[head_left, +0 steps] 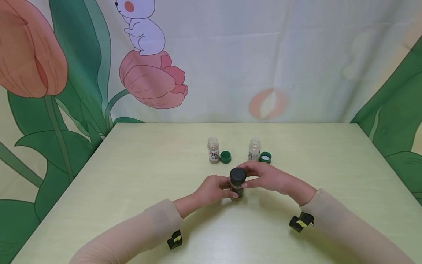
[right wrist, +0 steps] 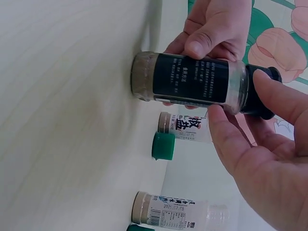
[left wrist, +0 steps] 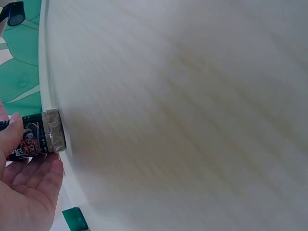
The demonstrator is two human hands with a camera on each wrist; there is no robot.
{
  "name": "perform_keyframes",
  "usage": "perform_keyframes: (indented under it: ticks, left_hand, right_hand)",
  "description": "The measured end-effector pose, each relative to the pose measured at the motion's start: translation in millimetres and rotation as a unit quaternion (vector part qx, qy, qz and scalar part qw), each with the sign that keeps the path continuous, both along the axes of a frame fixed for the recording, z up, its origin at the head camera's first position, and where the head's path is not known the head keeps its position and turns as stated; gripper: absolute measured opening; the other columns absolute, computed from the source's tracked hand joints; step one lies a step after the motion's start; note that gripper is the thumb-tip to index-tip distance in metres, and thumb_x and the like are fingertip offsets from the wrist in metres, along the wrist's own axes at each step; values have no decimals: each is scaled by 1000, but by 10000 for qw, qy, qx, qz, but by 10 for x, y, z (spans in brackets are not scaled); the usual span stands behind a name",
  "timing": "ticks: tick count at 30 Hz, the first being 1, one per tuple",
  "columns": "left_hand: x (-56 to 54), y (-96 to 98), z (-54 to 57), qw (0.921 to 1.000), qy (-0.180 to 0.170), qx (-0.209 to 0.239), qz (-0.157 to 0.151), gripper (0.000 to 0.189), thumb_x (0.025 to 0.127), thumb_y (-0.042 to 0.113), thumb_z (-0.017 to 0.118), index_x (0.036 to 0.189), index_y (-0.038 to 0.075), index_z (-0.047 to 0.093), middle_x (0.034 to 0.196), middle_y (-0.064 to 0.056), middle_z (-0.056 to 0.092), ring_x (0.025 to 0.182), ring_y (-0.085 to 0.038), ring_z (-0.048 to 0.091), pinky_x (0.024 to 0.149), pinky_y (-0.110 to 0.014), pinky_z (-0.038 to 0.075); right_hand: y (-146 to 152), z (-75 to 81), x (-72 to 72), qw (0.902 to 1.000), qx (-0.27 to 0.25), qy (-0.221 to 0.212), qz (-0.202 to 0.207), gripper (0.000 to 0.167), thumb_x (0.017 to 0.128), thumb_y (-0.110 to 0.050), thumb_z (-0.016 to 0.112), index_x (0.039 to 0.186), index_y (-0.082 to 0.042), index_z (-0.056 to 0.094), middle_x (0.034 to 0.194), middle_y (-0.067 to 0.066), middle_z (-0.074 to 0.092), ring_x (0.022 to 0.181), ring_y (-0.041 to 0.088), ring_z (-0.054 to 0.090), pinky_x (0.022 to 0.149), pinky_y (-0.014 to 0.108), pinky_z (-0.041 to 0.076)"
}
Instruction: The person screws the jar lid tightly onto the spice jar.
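Note:
In the head view, a glass spice jar point(head_left: 236, 190) with a black label and a black cap point(head_left: 238, 175) stands upright between both hands. My left hand point(head_left: 211, 190) grips the jar's body, thumb across the label. The right hand point(head_left: 268, 176) holds the cap from the other side. In the right wrist view, the jar point(right wrist: 190, 79) shows a brown powder near its base, and the right thumb presses on the black cap point(right wrist: 262, 91). The left wrist view has the jar's base point(left wrist: 55, 130) close by the table surface, with the left fingers point(left wrist: 41, 175) around the label.
Behind the jar stand two uncapped small bottles, one left point(head_left: 213, 152) and one right point(head_left: 254, 148). Beside each lies a green cap, the left one point(head_left: 225, 157) and the right one point(head_left: 265, 157). A printed curtain point(head_left: 230, 73) hangs at the table's point(head_left: 148, 154) far edge.

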State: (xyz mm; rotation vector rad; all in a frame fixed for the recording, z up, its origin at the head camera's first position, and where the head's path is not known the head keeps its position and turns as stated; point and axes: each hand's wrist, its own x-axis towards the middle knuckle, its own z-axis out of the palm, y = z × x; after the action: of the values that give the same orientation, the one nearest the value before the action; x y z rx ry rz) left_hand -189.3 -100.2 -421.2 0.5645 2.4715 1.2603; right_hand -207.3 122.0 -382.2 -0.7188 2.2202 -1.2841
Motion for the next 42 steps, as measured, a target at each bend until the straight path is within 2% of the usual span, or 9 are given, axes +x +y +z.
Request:
perform_keyframes:
  ticks: [12, 23, 25, 28, 33, 37, 42]
  left_hand:
    - [7, 2, 4, 10000, -34, 26, 42, 36, 90, 11, 78, 124, 1, 72, 121, -16, 75, 120, -30, 71, 111, -44, 52]
    - [8, 3, 5, 10000, 5, -20, 33, 35, 89, 10, 78, 123, 1, 73, 119, -16, 76, 119, -30, 71, 111, -45, 51]
    - [6, 1, 1, 10000, 1, -19, 42, 35, 89, 10, 79, 123, 1, 73, 119, -16, 76, 119, -30, 72, 111, -45, 51]
    - [0, 5, -4, 10000, 1, -17, 51, 35, 89, 11, 79, 122, 1, 73, 118, -16, 76, 118, -30, 72, 110, -44, 52]
    - [-5, 4, -10, 10000, 17, -58, 50, 34, 90, 12, 79, 121, 1, 73, 118, -16, 76, 118, -29, 72, 110, -43, 52]
    - [-5, 0, -10, 9999, -5, -80, 62, 35, 90, 13, 79, 122, 2, 73, 119, -15, 76, 118, -29, 72, 110, -43, 52]
    - [-6, -6, -10, 10000, -47, -66, 55, 36, 90, 13, 78, 124, 2, 73, 120, -15, 76, 119, -29, 72, 111, -44, 52]
  right_hand:
    - [-64, -45, 38, 9983, 10, 320, -481, 38, 92, -9, 76, 125, 1, 61, 128, 20, 69, 126, 36, 63, 109, 51, 52]
    - [-89, -87, 48, 9969, -236, 486, -578, 35, 89, -7, 79, 116, 5, 59, 126, 24, 67, 120, 36, 66, 100, 42, 60]
    - [-87, -99, 39, 9971, -279, 442, -558, 37, 89, -6, 79, 117, 6, 59, 128, 25, 66, 122, 38, 66, 99, 41, 60]
    - [-73, -102, 19, 9980, -244, 334, -480, 47, 89, -8, 80, 127, 6, 57, 134, 25, 62, 126, 41, 63, 101, 42, 59]
    - [-22, -86, -14, 9997, -86, 122, -175, 64, 91, -15, 78, 146, 1, 48, 147, 23, 54, 138, 45, 54, 111, 55, 50]
    - [2, -59, -24, 10000, -51, -32, -8, 62, 94, -17, 75, 149, -4, 48, 150, 21, 53, 143, 44, 49, 114, 56, 47]
    - [-18, -43, -28, 10000, -8, 46, 76, 55, 97, -14, 70, 146, -2, 51, 147, 21, 56, 141, 43, 52, 113, 54, 48]
